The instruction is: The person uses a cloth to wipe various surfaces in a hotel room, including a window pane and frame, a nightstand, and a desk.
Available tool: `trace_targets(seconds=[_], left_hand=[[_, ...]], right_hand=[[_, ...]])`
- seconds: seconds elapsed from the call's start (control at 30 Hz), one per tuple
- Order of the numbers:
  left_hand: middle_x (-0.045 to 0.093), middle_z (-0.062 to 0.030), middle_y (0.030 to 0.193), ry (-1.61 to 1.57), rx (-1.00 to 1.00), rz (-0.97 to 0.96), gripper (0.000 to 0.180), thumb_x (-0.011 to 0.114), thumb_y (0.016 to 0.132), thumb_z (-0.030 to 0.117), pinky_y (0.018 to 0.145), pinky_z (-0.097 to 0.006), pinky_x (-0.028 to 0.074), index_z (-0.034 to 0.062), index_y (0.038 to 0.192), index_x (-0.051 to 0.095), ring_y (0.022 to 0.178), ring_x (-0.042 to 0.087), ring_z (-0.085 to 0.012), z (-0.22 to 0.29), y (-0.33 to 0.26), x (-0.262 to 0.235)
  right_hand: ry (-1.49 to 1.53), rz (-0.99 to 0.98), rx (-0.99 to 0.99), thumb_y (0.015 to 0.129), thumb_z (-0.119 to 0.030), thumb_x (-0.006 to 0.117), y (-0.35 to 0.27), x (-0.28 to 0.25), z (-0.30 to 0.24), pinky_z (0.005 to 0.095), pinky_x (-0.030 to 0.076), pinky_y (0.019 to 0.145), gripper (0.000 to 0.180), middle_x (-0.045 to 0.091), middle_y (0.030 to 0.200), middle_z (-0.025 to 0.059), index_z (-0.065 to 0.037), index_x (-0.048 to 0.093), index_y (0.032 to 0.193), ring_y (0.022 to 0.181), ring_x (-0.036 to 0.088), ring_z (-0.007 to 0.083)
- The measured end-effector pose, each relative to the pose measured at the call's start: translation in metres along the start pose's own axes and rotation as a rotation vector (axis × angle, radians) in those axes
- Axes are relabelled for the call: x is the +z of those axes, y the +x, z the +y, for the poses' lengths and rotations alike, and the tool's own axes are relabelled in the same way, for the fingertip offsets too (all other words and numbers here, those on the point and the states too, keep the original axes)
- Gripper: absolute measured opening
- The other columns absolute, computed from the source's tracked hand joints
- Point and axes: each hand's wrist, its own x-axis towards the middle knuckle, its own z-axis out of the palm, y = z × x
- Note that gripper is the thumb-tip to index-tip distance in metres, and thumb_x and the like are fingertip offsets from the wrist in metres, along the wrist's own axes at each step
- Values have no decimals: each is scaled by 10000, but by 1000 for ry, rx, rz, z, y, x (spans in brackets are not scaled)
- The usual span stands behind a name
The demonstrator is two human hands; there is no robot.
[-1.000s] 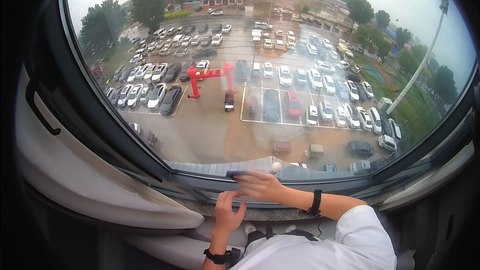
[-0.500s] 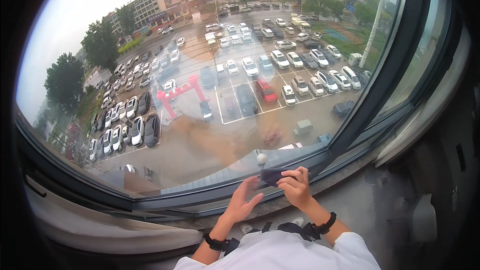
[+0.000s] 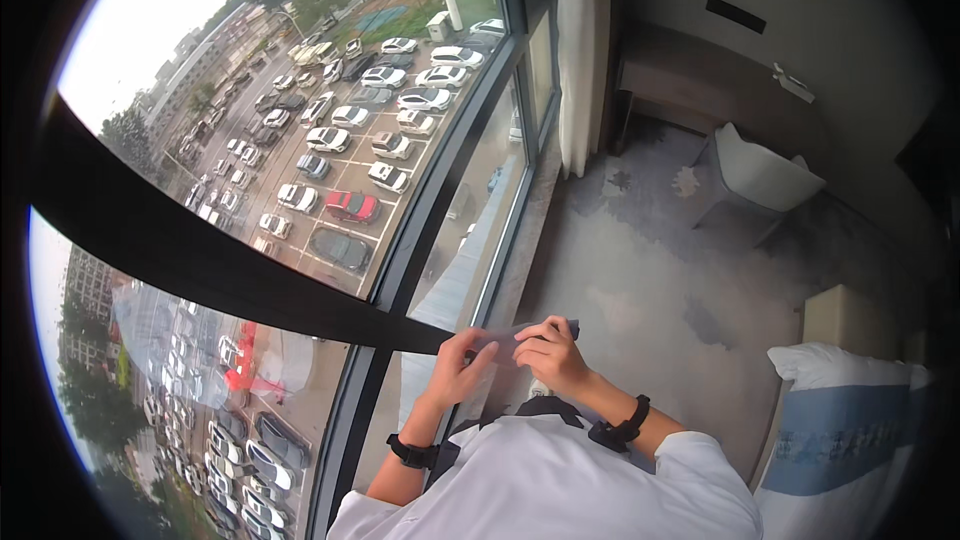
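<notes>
In front of my chest, a thin dark grey cloth stretches between my two hands, slightly blurred. My right hand has its fingers closed over the cloth, and a dark end of it sticks out past the fingertips. Curled in at the other end, my left hand pinches the cloth between thumb and fingers. Both wrists wear black straps. The left hand is close to the dark window frame.
Windows on the left look down on a car park. On the right, carpet spreads toward a pale chair and a dark desk. A bed with white and blue covers stands at lower right. A curtain hangs beyond the window.
My view has swung right, from the window toward the room. My left hand, open beside the cloth before, has closed on it. The cloth is now drawn out between both hands.
</notes>
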Motion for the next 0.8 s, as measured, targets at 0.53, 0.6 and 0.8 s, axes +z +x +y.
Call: trace_targets(seconds=[0.53,0.6,0.8], left_hand=[[646,-151,866,198,442,-812,189,685,864,172,628,-371,510,7,955,670,744,637,-318,42,212,153],[618,-145,760,140,666,-861,183,716,847,169,610,-381,480,1,895,665,675,598,-333,40,245,162],[619,-140,795,126,690,-847,156,694,857,154,615,-393,486,7,909,679,682,606,-340,32,343,157]], right_hand=[[-20,419,752,776,-84,756,-66,-112,69,315,484,605,353,562,1092,32,-82,596,1091,817,637,196],[102,343,949,769,-87,766,-59,-123,92,319,486,612,385,566,1095,42,-71,588,1110,771,627,182],[-3,99,1030,897,-214,670,-25,-119,204,332,495,672,208,582,1161,27,-62,683,1039,697,617,203]])
